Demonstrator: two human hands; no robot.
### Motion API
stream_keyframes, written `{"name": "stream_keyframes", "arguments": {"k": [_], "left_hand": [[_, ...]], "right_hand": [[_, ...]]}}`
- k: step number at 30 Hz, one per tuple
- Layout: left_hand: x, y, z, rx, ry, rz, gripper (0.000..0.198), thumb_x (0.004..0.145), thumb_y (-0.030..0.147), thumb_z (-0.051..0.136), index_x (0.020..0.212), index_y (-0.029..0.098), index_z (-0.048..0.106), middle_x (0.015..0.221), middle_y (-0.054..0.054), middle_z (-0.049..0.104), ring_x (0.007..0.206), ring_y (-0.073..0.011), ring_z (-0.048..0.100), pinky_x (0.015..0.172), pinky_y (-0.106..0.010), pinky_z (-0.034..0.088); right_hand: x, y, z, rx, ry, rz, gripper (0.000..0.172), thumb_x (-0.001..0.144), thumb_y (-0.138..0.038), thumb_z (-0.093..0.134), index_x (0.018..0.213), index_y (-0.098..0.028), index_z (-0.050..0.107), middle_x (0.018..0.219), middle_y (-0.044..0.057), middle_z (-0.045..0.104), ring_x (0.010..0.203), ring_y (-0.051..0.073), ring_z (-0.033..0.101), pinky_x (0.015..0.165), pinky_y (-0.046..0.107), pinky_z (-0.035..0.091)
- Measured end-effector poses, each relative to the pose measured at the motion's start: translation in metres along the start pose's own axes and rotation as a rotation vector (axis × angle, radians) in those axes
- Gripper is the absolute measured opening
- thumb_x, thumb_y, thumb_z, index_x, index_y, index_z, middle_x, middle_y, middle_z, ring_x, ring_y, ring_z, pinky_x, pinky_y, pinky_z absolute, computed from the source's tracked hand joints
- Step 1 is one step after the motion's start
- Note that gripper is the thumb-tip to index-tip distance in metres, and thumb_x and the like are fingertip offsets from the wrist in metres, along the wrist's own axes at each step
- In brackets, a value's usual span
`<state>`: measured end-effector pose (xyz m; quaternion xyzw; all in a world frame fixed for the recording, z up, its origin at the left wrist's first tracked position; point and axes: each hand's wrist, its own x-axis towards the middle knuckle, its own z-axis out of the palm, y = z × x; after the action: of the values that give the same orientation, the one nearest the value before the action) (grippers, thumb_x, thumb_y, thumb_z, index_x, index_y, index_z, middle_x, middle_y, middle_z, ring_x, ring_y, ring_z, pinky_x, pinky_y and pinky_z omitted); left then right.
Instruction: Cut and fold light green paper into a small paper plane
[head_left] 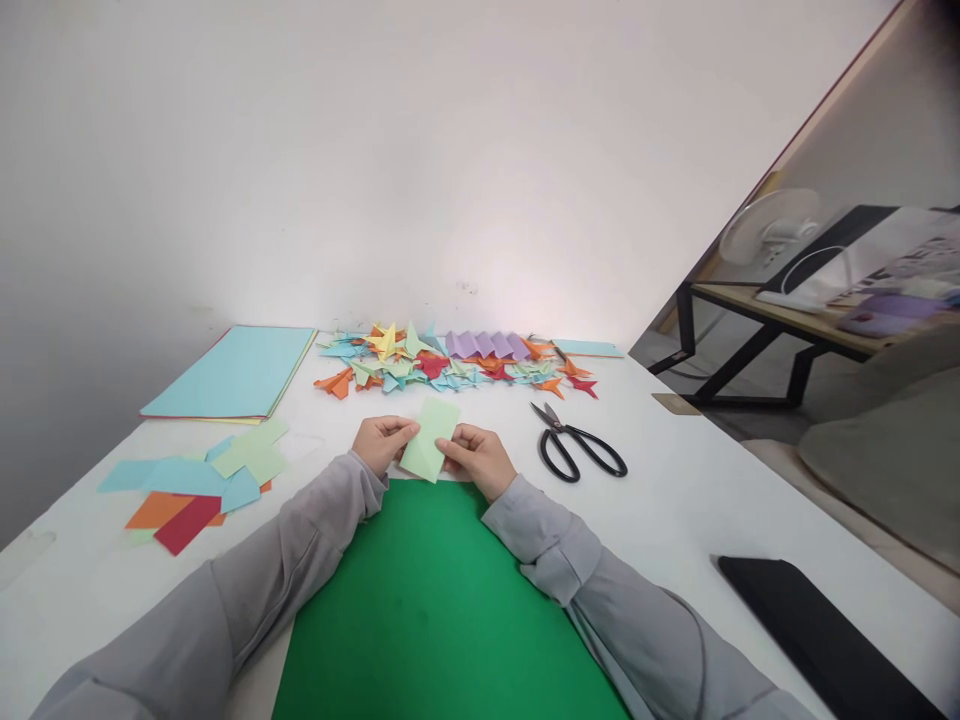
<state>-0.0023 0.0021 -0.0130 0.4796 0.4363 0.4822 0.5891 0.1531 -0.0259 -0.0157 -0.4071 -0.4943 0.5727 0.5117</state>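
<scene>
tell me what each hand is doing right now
Left hand: closed on the pale green paper, pinching its left edge.
Right hand: closed on the same paper, gripping its right edge.

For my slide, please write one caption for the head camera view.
Left grip and right grip hold a light-green paper slip; black-handled scissors lie to the right.
</scene>
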Motion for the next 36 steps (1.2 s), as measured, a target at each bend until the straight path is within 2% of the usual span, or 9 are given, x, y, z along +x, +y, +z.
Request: {"name": "stream_keyframes", "arguments": {"k": [14, 21, 24, 27, 29, 33, 36], "left_hand": [[-0.0042, 0.0041, 0.0024, 0.017, -0.008, -0.015, 0.028, 0.045, 0.028, 0.074, 0.062, 0.01, 0.062, 0.046, 0.001, 0.06, 0.034, -0.0091, 0.05, 0.033, -0.02, 0.041], [-0.0054, 0.0073, 0.0018, -0.008, -0.065, -0.054, 0.023, 0.053, 0.024, 0.068, 0.067, 0.006, 0.063, 0.04, -0.001, 0.056, 0.033, -0.0114, 0.051, 0.032, -0.022, 0.042], [-0.0052, 0.0092, -0.0002, -0.039, -0.071, -0.052, 0.027, 0.056, 0.019, 0.063, 0.08, 0.007, 0.063, 0.057, -0.004, 0.062, 0.038, -0.0114, 0.054, 0.033, -0.022, 0.043], [-0.0056, 0.009, -0.0023, -0.059, -0.103, 0.016, 0.052, 0.053, 0.013, 0.063, 0.104, 0.016, 0.056, 0.088, -0.006, 0.063, 0.048, -0.0112, 0.058, 0.036, -0.023, 0.047], [-0.0063, 0.0075, -0.003, -0.033, -0.159, 0.065, 0.058, 0.053, 0.013, 0.064, 0.109, 0.018, 0.053, 0.098, -0.007, 0.061, 0.048, -0.0099, 0.058, 0.038, -0.023, 0.049], [-0.0084, 0.004, -0.0013, 0.07, -0.192, 0.106, 0.027, 0.054, 0.019, 0.064, 0.079, 0.01, 0.067, 0.095, -0.01, 0.062, 0.043, -0.0072, 0.055, 0.037, -0.022, 0.048], [-0.0098, 0.0039, 0.0011, 0.085, -0.161, 0.121, 0.019, 0.054, 0.02, 0.064, 0.069, 0.01, 0.068, 0.092, -0.009, 0.063, 0.047, -0.0094, 0.057, 0.036, -0.021, 0.048]], "right_hand": [[-0.003, -0.0024, 0.0016, 0.034, 0.041, 0.025, 0.026, 0.054, -0.035, 0.071, 0.059, -0.016, 0.054, 0.041, -0.005, 0.054, 0.034, 0.007, 0.046, 0.034, 0.017, 0.034], [-0.0001, 0.0, 0.0005, 0.092, 0.069, 0.014, 0.025, 0.052, -0.032, 0.072, 0.059, -0.016, 0.055, 0.043, -0.005, 0.055, 0.034, 0.006, 0.045, 0.035, 0.017, 0.035], [0.0017, 0.0021, -0.0017, 0.102, 0.092, 0.0, 0.023, 0.053, -0.031, 0.071, 0.058, -0.016, 0.054, 0.041, -0.006, 0.054, 0.033, 0.006, 0.044, 0.036, 0.017, 0.035], [0.0029, 0.0031, -0.0034, 0.107, 0.104, -0.01, 0.022, 0.054, -0.032, 0.07, 0.057, -0.016, 0.055, 0.04, -0.005, 0.053, 0.033, 0.006, 0.044, 0.036, 0.018, 0.034], [0.0033, 0.0033, -0.004, 0.106, 0.105, -0.011, 0.022, 0.054, -0.033, 0.069, 0.057, -0.016, 0.055, 0.039, -0.005, 0.053, 0.033, 0.007, 0.044, 0.035, 0.019, 0.034], [0.0041, 0.0043, -0.0046, 0.093, 0.095, -0.006, 0.022, 0.054, -0.033, 0.069, 0.056, -0.016, 0.055, 0.039, -0.005, 0.052, 0.033, 0.008, 0.044, 0.035, 0.019, 0.034], [0.0047, 0.0056, -0.0055, 0.077, 0.078, -0.008, 0.022, 0.054, -0.032, 0.07, 0.056, -0.016, 0.055, 0.038, -0.005, 0.052, 0.033, 0.007, 0.044, 0.035, 0.019, 0.032]]}}
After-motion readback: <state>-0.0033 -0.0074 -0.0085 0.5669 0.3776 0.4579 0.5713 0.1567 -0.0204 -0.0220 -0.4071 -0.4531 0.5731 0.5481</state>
